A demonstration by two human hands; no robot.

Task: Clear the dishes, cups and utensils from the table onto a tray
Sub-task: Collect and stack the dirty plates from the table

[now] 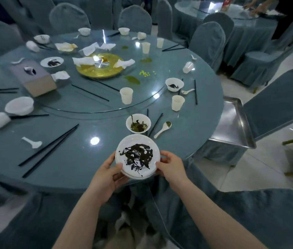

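Both hands on the plate stack [137, 157] at the near edge of the counter [81, 153]. Left hand [106, 177] pinches the left rim, thumb on top, fingers curled under. Right hand [171, 168] grips the right rim the same way. Stack looks like two or three white plates, top one smeared with dark sauce. Can't tell if it's lifted or resting on the counter edge.

Tray [232, 123] is metal, sits off to the right of the right hand and beyond it, at the counter's edge, looks bare. Well apart from the stack.

Just ahead of the hands: bowl [138, 124] with green and dark leftovers, nearly touching the stack's far rim. Spoon [162, 129] and chopsticks [157, 122] just right of the bowl, paper cup [177, 102] further out.

Risks, my read:
- Stack tilts on the swing right, sauce runs off or the plates slide apart. Rim-only grip gives little control.
- Far rim clips the bowl if the stack is pushed forward first.
- A low path to the tray sweeps the spoon and chopsticks.
- Tray seems to overhang the counter edge; a hard set-down on its outer side could tip it.
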